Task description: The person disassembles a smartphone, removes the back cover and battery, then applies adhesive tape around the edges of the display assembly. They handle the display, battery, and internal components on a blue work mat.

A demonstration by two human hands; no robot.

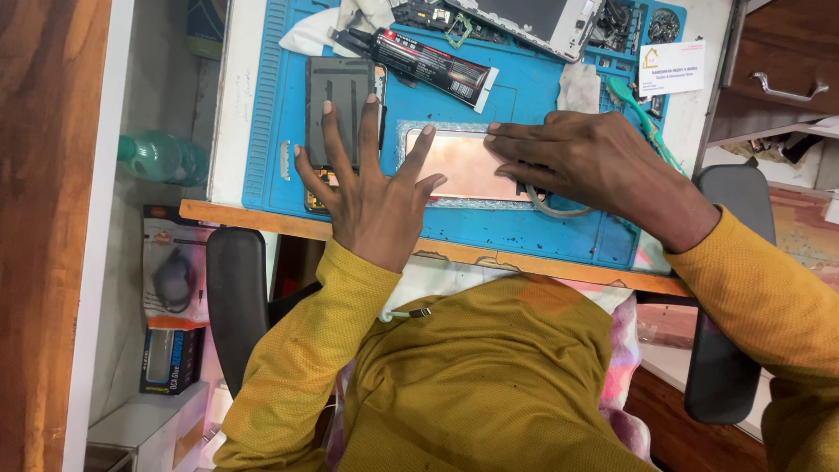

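A flat copper-pink panel (468,166) lies on a silvery sheet on the blue work mat (533,96). My left hand (367,188) rests with fingers spread; its thumb and forefinger touch the panel's left end, and the other fingers lie on a dark grey phone body (339,87). My right hand (590,162) presses flat on the panel's right end, fingers pointing left. Neither hand grips anything.
A black glue tube (433,65) lies above the panel. A white phone frame (542,22), small parts, a green tool (642,118) and a white card (671,68) sit at the mat's far end. A green bottle (162,157) stands left; chair armrests flank me.
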